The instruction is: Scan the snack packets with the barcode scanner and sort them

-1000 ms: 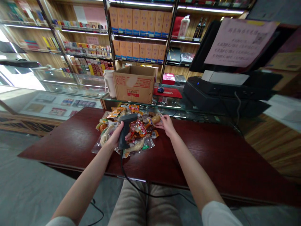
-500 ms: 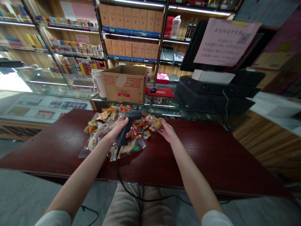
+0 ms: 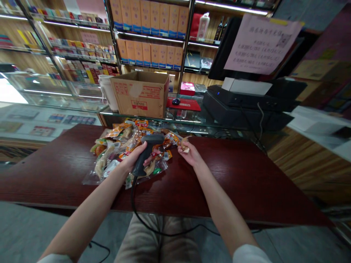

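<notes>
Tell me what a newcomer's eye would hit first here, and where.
Likely the bright pile of packaged food on the dark red table, with a dark handheld scanner gripped by the left hand in front of it. Next, the open cardboard box on the glass counter just behind the pile. Then the pink printed sheet at upper right.

Packets [image 3: 128, 143] on table [image 3: 260, 182], carton [image 3: 139, 95] behind
</notes>
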Demonstrator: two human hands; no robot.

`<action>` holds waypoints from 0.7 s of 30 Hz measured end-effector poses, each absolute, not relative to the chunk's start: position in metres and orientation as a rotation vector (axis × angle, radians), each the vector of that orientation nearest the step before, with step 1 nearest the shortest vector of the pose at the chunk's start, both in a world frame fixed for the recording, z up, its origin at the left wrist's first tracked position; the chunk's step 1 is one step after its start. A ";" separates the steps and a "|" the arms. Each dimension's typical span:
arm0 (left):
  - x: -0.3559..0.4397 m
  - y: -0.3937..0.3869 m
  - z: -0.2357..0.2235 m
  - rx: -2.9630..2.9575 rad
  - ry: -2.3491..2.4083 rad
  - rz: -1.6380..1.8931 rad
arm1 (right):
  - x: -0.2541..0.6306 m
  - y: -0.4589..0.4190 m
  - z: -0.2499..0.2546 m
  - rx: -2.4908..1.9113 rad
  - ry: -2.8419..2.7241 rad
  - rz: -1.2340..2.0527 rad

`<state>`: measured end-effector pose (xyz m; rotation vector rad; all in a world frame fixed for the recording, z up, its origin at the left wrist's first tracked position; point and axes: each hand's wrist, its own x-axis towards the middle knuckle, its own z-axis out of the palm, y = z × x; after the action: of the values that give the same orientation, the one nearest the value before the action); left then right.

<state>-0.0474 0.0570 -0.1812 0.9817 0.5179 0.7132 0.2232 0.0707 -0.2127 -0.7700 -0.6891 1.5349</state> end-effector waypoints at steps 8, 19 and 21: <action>-0.044 0.049 -0.172 1.000 0.529 0.814 | 0.223 0.065 -0.206 -0.790 -0.710 1.526; -0.043 0.047 -0.179 1.093 0.511 0.782 | 0.217 0.056 -0.200 -0.771 -0.889 1.566; -0.043 0.047 -0.180 1.100 0.518 0.777 | 0.217 0.057 -0.202 -0.719 -0.897 1.579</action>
<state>-0.0428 0.0472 -0.1798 1.1003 0.5184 0.7770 0.2174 0.0570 -0.2018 -0.7191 -0.8972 1.5786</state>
